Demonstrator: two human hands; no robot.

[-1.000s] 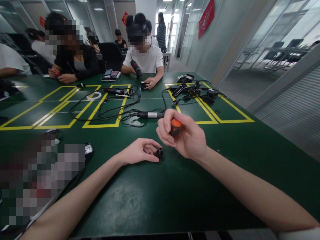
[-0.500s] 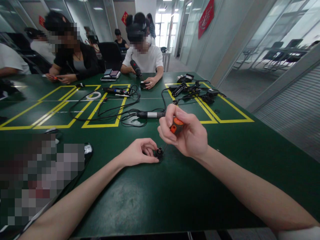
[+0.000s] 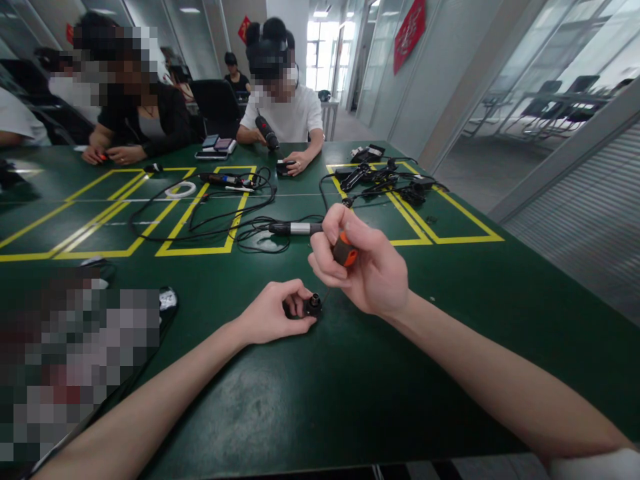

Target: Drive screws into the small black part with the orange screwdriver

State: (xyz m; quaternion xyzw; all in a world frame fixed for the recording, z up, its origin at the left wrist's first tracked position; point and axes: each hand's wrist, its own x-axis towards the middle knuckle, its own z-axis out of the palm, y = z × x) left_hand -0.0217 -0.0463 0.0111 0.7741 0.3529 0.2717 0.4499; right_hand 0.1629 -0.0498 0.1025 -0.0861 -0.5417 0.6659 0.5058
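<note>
We pinch the small black part [image 3: 311, 306] on the table [image 3: 320, 400] with our left hand [image 3: 273, 312]; our right hand [image 3: 367, 267], fingers closed, grips the screwdriver [image 3: 344, 249] just above it, tip not yet seated.

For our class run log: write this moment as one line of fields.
left hand: pinches small black part on green table | right hand: grips orange-handled screwdriver above part

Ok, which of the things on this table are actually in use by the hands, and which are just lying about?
In use:
- left hand pinning the small black part on the green table
- right hand gripping the orange-handled screwdriver

Lying about:
- corded tool
- black cables
- white tape roll
- pile of black devices
- phones
</note>
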